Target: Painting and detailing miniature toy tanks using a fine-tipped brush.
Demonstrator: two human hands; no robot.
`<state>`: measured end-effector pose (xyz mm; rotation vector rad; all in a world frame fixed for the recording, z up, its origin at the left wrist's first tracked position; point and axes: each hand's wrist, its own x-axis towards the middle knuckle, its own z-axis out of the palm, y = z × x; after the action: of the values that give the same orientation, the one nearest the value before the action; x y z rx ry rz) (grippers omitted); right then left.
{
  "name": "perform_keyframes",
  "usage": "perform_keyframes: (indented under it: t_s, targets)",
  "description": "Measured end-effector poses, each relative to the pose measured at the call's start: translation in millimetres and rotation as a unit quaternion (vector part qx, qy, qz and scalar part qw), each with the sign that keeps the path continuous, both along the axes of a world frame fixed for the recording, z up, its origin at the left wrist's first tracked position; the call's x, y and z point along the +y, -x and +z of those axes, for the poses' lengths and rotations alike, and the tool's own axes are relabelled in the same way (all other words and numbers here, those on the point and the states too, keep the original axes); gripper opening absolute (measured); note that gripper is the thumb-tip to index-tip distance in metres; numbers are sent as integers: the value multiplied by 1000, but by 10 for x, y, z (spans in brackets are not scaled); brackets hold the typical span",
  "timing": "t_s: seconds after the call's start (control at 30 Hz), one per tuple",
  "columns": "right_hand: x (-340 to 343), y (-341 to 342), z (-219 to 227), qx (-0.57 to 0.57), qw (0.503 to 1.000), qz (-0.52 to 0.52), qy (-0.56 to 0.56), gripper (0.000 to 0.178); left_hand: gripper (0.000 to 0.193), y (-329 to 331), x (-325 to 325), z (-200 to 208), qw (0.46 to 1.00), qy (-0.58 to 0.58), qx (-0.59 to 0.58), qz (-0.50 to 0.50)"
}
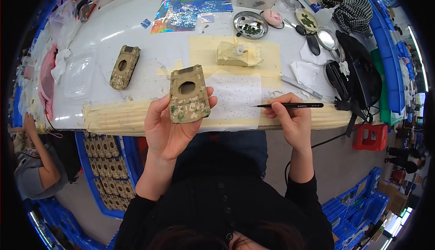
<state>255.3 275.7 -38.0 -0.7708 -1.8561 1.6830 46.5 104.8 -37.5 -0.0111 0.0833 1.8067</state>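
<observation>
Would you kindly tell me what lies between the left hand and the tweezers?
In the head view, a speckled white sheet lies between the left hand and the tweezers.

Worn on the head, as the left of a side-by-side pair, and aimed steeply down past the black buttoned top (204,200) onto the bench (158,53). Set near, above and behind the left hand (168,137) and right hand (293,121). Upright and unmirrored, with the bench's far side toward the upper edge and both forearms (156,177) lower down. Fisheye-wide, bending straight edges near the rim and taking in floor (335,168) and blue crates (371,191) off the bench.
</observation>
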Motion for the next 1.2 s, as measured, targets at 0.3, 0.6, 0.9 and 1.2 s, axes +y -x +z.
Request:
perform_keyframes:
  t_s: [0.3, 0.6, 0.9, 1.2]
  targets:
    - [35, 66, 107, 33, 999, 0, 2, 13, 57, -7, 6, 82, 997, 64, 52, -6]
    - [-91, 385, 630, 140, 986, 91, -29, 10, 56, -12, 40, 238, 975, 88, 199, -42]
    - [-148, 636, 783, 133, 965, 209, -83, 8, 58, -7, -29, 312, 973, 132, 187, -33]
    - [-157, 697, 834, 126, 959, 205, -146, 6, 61, 81, -50, 337, 976, 94, 184, -70]
